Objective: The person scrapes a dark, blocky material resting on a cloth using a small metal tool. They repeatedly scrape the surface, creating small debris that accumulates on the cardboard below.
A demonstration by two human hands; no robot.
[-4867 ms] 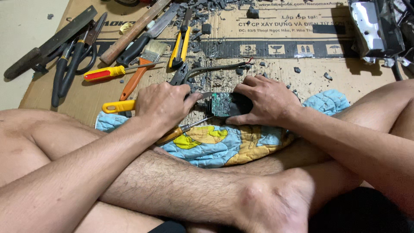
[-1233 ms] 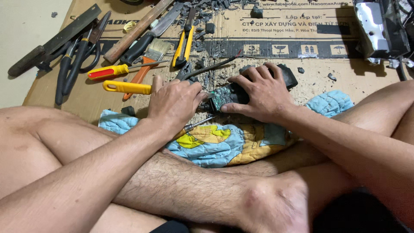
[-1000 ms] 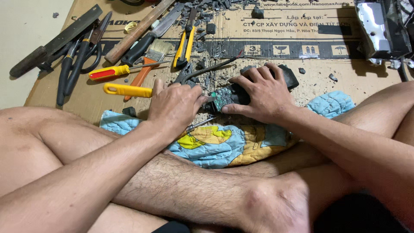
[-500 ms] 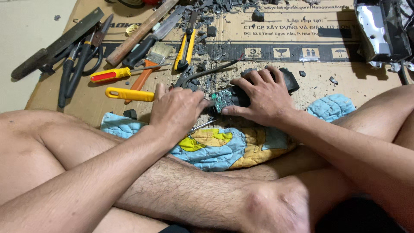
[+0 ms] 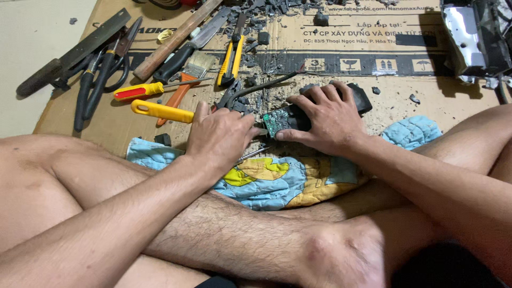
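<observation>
Circuit board (image 5: 277, 121): green. Housing (image 5: 358, 97): black. Quilted cloth (image 5: 277, 178): blue with yellow patches. Screwdriver handle (image 5: 160, 111): yellow.

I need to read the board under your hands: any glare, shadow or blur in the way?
Head view: sharp, evenly lit, no motion blur. Glare only on the metal casing at top right. The left hand and right hand cover most of the green board; soft shadow beneath them, mild edge distortion.

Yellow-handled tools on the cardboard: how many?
3: a red-and-yellow screwdriver at left, a plain yellow handle beside the left hand, and yellow-gripped pliers farther back. Debris may hide more.
</observation>
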